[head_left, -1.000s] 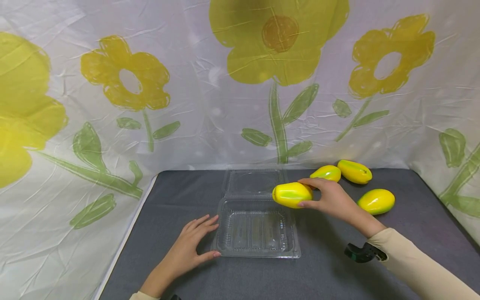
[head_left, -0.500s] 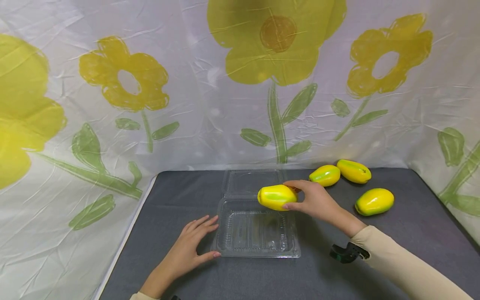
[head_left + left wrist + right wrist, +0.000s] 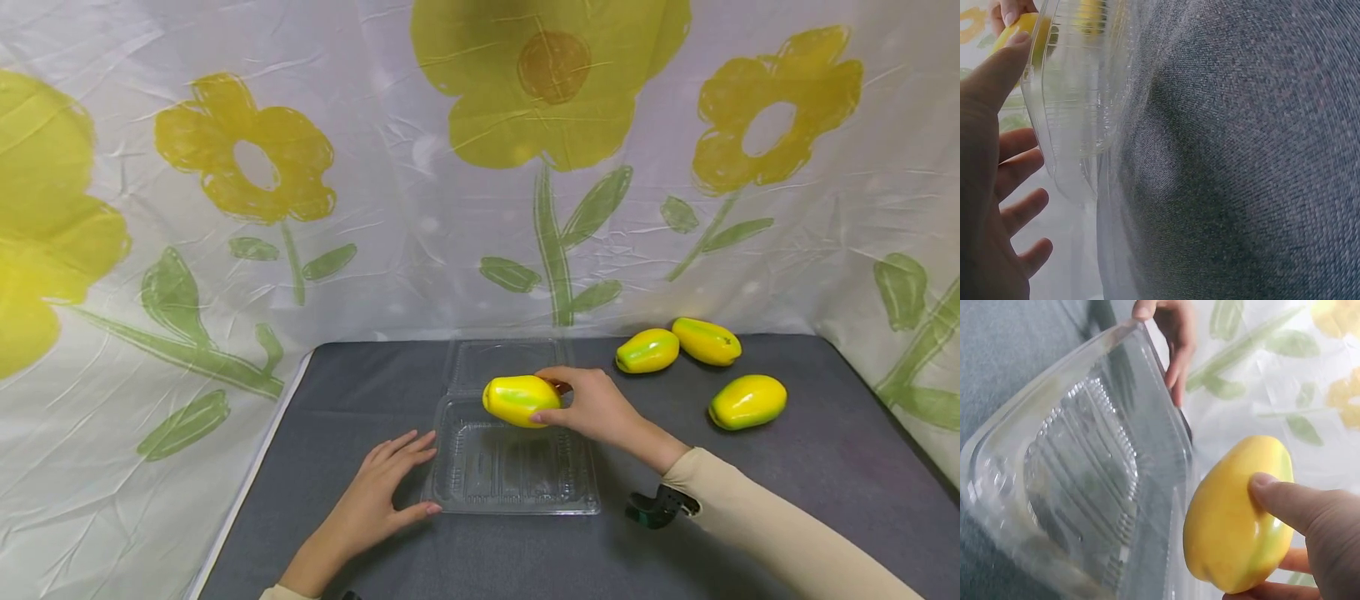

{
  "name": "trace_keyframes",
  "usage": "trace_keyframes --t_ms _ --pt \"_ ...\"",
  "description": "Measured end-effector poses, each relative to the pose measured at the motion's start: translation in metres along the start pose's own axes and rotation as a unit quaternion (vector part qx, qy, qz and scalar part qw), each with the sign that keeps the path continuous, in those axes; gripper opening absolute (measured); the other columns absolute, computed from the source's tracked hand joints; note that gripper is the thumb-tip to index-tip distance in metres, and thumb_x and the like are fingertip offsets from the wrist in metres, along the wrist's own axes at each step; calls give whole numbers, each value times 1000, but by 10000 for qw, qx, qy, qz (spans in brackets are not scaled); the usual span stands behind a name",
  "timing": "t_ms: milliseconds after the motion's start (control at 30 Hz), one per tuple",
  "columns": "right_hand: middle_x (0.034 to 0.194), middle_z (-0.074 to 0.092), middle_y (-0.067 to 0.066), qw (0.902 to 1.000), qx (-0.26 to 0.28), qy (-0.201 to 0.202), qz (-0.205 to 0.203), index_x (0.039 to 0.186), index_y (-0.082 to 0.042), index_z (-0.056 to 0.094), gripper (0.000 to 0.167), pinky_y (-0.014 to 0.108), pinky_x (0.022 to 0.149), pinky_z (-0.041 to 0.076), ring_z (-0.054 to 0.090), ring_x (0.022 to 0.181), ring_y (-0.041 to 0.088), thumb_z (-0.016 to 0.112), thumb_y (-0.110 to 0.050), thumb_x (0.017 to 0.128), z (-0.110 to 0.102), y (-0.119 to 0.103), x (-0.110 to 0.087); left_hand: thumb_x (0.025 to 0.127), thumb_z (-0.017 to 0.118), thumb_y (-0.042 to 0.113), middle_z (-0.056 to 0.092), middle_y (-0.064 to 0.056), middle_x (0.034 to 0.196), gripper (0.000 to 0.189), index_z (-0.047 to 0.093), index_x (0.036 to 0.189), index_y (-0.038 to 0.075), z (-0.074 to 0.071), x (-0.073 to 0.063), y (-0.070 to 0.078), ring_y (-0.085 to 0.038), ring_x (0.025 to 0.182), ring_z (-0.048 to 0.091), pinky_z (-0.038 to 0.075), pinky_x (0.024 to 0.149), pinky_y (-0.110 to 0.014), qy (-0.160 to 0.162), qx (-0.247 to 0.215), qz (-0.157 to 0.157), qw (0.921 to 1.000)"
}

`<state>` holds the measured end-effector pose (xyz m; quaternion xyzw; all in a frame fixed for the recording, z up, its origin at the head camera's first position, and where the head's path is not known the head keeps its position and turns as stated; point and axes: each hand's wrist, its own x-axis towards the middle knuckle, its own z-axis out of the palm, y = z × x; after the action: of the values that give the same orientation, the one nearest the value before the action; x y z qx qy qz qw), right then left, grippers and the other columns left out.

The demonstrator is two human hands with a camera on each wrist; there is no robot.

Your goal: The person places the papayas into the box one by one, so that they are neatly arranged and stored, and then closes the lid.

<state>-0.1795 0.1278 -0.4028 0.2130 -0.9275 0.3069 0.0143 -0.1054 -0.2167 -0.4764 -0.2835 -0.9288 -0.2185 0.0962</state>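
Observation:
My right hand (image 3: 603, 408) pinches a yellow-green papaya (image 3: 513, 401) between thumb and fingers, holding it over the back of a clear plastic clamshell box (image 3: 517, 505). The right wrist view shows the thumb pressed on the smooth side of the papaya (image 3: 1235, 519), beside the box's ribbed tray (image 3: 1079, 456). My left hand (image 3: 375, 500) lies at the box's left side with its fingers spread and thumb extended, fingertips right at the rim. The left wrist view shows those fingers (image 3: 1025, 209) close along the clear wall. The box's lid (image 3: 502, 367) is folded back, away from me.
Three more papayas lie at the back right: one (image 3: 647, 352) beside another (image 3: 707, 342), and a third (image 3: 748, 402) nearer. A dark grey cloth (image 3: 360, 375) covers the table. A white curtain (image 3: 420, 250) with painted flowers stands behind it and at both sides.
My right hand has carried the papaya leftward and slightly nearer, from the box's right edge to over its middle. The left hand and the box have stayed in place.

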Motion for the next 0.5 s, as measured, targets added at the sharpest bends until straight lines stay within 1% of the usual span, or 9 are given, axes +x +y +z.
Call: trace_keyframes --t_ms 233,400,500 --pt "114 73 3 9998 159 -35 97 129 -12 65 62 37 83 57 69 97 18 84 -39 76 10 -9 9 78 73 60 47 3 154 74 59 136 16 -1 0 1 -29 143 43 33 113 -60 -17 -16 -27 10000" --pt "117 71 4 9988 480 -38 86 130 -12 65 62 35 81 57 68 98 21 84 -38 77 17 -11 14 78 73 60 48 2 154 74 59 136 16 -2 0 1 -29 142 44 34 113 -60 -12 -19 -22 10000" --pt "117 70 4 9974 712 -10 55 128 -13 65 60 32 79 57 68 97 22 84 -38 77 22 -11 18 78 74 59 48 3 154 73 59 136 16 -1 0 1 -29 142 44 34 113 -60 -23 1 -35 10000"
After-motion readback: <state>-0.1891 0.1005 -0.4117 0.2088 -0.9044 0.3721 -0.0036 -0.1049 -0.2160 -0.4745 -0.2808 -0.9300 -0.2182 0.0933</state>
